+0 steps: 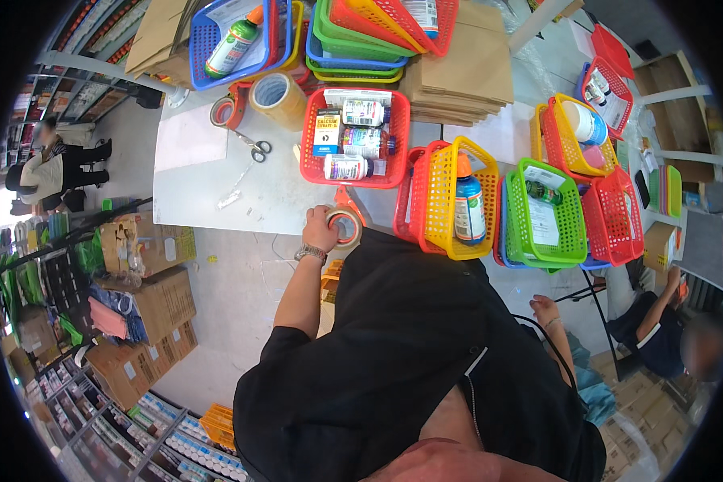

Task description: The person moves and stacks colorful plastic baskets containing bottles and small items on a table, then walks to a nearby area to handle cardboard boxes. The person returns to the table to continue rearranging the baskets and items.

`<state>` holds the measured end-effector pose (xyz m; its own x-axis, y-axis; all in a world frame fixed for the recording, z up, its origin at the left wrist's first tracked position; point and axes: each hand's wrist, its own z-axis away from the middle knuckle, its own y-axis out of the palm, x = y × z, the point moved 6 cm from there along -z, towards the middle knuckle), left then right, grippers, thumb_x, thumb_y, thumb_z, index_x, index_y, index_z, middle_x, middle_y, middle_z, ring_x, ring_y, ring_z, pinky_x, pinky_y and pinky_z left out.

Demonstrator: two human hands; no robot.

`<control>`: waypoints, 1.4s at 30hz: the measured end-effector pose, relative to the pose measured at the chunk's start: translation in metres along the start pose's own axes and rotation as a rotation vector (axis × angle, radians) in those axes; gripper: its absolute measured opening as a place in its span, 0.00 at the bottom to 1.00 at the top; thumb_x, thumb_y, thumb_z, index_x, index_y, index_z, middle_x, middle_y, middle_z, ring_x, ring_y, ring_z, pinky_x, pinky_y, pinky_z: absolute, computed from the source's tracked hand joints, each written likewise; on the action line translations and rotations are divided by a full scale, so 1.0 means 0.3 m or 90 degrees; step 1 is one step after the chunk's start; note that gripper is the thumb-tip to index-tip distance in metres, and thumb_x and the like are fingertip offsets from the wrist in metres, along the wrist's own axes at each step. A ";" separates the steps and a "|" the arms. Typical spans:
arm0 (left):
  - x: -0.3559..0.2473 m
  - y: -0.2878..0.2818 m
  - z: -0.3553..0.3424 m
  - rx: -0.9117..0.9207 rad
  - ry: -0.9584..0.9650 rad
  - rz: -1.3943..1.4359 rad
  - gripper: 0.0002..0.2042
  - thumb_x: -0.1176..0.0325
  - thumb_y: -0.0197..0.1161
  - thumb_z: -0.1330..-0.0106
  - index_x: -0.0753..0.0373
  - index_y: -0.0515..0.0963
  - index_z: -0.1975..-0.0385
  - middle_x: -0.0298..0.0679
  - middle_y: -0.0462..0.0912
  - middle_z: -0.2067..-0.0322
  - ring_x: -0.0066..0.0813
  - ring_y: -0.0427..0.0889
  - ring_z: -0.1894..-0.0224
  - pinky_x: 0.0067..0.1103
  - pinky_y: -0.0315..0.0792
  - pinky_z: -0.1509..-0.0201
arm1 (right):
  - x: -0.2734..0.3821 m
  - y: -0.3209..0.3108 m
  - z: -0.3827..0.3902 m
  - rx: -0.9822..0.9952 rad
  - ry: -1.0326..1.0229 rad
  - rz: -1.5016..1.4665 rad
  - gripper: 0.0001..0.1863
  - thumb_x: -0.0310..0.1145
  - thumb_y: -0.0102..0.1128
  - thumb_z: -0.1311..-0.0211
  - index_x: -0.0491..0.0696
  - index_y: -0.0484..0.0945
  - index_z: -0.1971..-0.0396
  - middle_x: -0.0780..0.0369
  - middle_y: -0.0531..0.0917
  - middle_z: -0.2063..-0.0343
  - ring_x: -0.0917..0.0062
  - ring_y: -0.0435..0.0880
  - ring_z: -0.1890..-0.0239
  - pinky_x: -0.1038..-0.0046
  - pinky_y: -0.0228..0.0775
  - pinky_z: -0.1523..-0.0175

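Observation:
My left hand (320, 230), with a metal watch at the wrist, is closed on a tape dispenser (350, 210) with an orange frame and a roll of tape, at the table's near edge. Just beyond it sits a red basket (308, 170) holding a calcium supplement box (327, 131), white pill bottles (346, 167) and a darker bottle (367, 142). My right hand (545, 309) hangs low beside my body, below the green basket (574, 233); its fingers are loosely bent and apart, with nothing visible in them.
Right of me stand a yellow basket (438, 217) with a blue orange-capped bottle (469, 210) and more baskets. Farther back are scissors (257, 149), a large tape roll (279, 98), stacked flat cardboard (458, 84) and another blue basket (203, 56). A person (659, 321) is at the right.

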<state>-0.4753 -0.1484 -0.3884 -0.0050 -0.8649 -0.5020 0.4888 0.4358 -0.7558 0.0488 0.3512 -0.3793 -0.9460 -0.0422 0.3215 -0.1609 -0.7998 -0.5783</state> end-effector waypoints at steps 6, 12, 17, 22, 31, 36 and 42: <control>0.027 -0.030 -0.017 -0.051 -0.024 0.032 0.20 0.69 0.65 0.47 0.58 0.72 0.53 0.47 0.80 0.57 0.52 0.82 0.56 0.38 0.76 0.51 | 0.009 0.013 -0.012 0.004 0.005 -0.015 0.24 0.38 0.64 0.44 0.41 0.78 0.49 0.60 0.83 0.71 0.78 0.79 0.74 0.74 0.73 0.65; 0.111 -0.048 -0.073 0.017 -0.156 0.149 0.23 0.67 0.70 0.49 0.65 0.74 0.53 0.43 0.85 0.63 0.37 0.85 0.62 0.29 0.78 0.56 | 0.050 0.019 -0.057 0.021 0.021 0.029 0.23 0.38 0.65 0.44 0.42 0.79 0.50 0.60 0.84 0.70 0.79 0.79 0.74 0.75 0.73 0.65; 0.144 -0.093 -0.071 0.167 -0.174 0.334 0.28 0.57 0.75 0.48 0.69 0.76 0.52 0.38 0.84 0.65 0.22 0.82 0.67 0.22 0.77 0.63 | 0.104 0.012 -0.090 0.024 -0.051 0.020 0.23 0.38 0.64 0.44 0.42 0.79 0.50 0.58 0.85 0.68 0.77 0.80 0.75 0.74 0.74 0.66; 0.184 -0.100 0.005 0.136 -0.213 0.381 0.25 0.54 0.70 0.39 0.68 0.76 0.51 0.36 0.83 0.66 0.22 0.81 0.72 0.21 0.76 0.66 | 0.131 0.007 -0.109 0.044 -0.016 0.054 0.24 0.39 0.64 0.44 0.41 0.78 0.49 0.56 0.85 0.67 0.75 0.80 0.76 0.73 0.75 0.66; 0.208 0.026 0.256 -0.162 -0.148 0.786 0.23 0.68 0.61 0.32 0.71 0.66 0.42 0.45 0.79 0.53 0.31 0.83 0.53 0.24 0.78 0.52 | 0.129 0.045 -0.147 0.049 -0.086 0.034 0.25 0.41 0.62 0.42 0.40 0.78 0.49 0.55 0.85 0.70 0.74 0.82 0.77 0.71 0.76 0.67; 0.077 -0.090 0.231 -0.240 -0.119 0.733 0.26 0.72 0.61 0.36 0.70 0.63 0.40 0.42 0.78 0.52 0.30 0.78 0.53 0.26 0.74 0.48 | 0.145 0.064 -0.198 0.062 -0.101 0.184 0.25 0.48 0.60 0.43 0.44 0.81 0.53 0.51 0.82 0.52 0.57 0.78 0.46 0.67 0.67 0.38; -0.160 -0.353 0.189 -0.392 0.187 0.642 0.27 0.71 0.72 0.46 0.66 0.67 0.47 0.42 0.72 0.50 0.30 0.74 0.48 0.27 0.69 0.43 | 0.510 0.064 0.017 0.182 -0.282 0.497 0.23 0.54 0.57 0.40 0.49 0.86 0.62 0.58 0.86 0.66 0.75 0.83 0.68 0.72 0.77 0.63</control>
<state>-0.4773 -0.1673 -0.2603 -0.0983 -0.0151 -0.9950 -0.1087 0.9941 -0.0043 -0.0976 0.3263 -0.3373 -0.5542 -0.8052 0.2107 0.6037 -0.5632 -0.5642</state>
